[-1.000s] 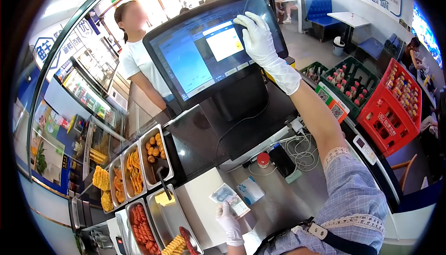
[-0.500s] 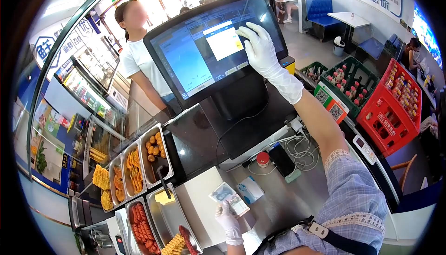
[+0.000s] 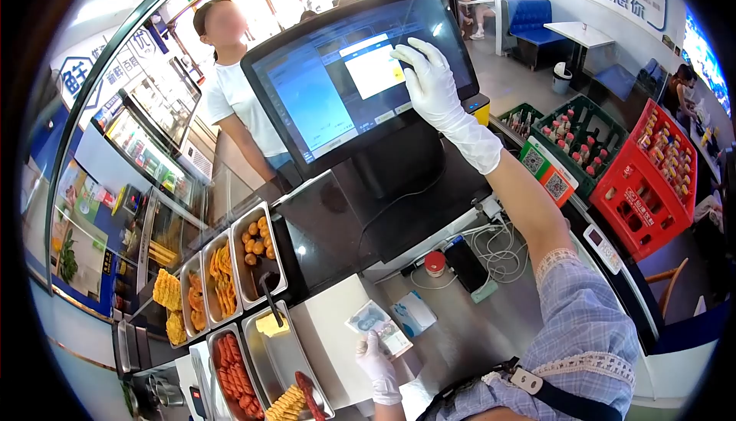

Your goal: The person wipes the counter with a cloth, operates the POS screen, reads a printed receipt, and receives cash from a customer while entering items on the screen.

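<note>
My right hand (image 3: 431, 87), in a white glove, is raised at the right part of a touchscreen monitor (image 3: 307, 95), its fingers apart and holding nothing. A white pop-up window shows on the screen beside the fingertips. Low in the middle, my gloved left hand (image 3: 376, 361) pinches some banknotes (image 3: 378, 329) over a white surface (image 3: 314, 337). To the right of the notes lies a blue and white packet (image 3: 414, 315).
Food trays (image 3: 285, 279) stand at the lower left. A red-lidded jar (image 3: 435, 262), a phone (image 3: 465, 262) and cables lie right of centre. Green (image 3: 586, 183) and red (image 3: 636, 214) bottle crates stand at the right. A person (image 3: 234, 91) stands behind the monitor.
Compared with a second ago, my right hand has dropped slightly down the screen. My left hand still holds the banknotes in nearly the same place.
</note>
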`<state>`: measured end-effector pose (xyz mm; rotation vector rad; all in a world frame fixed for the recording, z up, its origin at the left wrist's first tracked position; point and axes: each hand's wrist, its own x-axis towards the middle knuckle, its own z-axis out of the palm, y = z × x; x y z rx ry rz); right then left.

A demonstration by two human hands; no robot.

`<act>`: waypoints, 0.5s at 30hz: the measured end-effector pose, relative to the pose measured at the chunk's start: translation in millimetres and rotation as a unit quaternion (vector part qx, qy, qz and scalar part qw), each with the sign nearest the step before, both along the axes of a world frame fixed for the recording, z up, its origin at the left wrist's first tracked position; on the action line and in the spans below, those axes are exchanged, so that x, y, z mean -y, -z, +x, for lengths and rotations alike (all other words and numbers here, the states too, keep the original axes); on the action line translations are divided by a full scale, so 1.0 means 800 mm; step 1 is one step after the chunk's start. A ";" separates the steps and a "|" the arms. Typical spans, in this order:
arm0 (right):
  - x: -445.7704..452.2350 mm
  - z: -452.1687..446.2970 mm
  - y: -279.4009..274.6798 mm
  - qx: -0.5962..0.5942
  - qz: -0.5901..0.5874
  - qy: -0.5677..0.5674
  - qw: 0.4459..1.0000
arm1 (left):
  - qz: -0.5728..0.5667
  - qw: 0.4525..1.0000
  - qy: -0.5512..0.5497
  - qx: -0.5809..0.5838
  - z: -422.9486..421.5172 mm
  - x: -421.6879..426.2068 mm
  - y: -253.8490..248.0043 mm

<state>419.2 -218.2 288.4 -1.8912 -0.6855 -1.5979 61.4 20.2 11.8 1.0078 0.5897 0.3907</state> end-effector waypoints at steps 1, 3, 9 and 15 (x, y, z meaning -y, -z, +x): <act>-0.001 0.000 0.001 0.000 -0.001 -0.001 1.000 | -0.002 1.000 0.002 -0.001 0.000 0.002 -0.005; -0.001 -0.001 0.003 0.000 -0.006 0.004 1.000 | 0.006 1.000 0.002 0.007 0.001 0.000 0.002; 0.002 -0.005 0.004 -0.014 -0.006 0.008 1.000 | 0.010 1.000 0.009 0.023 0.001 -0.002 0.005; 0.006 -0.001 0.002 0.004 -0.004 0.003 1.000 | 0.009 1.000 0.007 0.027 0.002 0.002 -0.002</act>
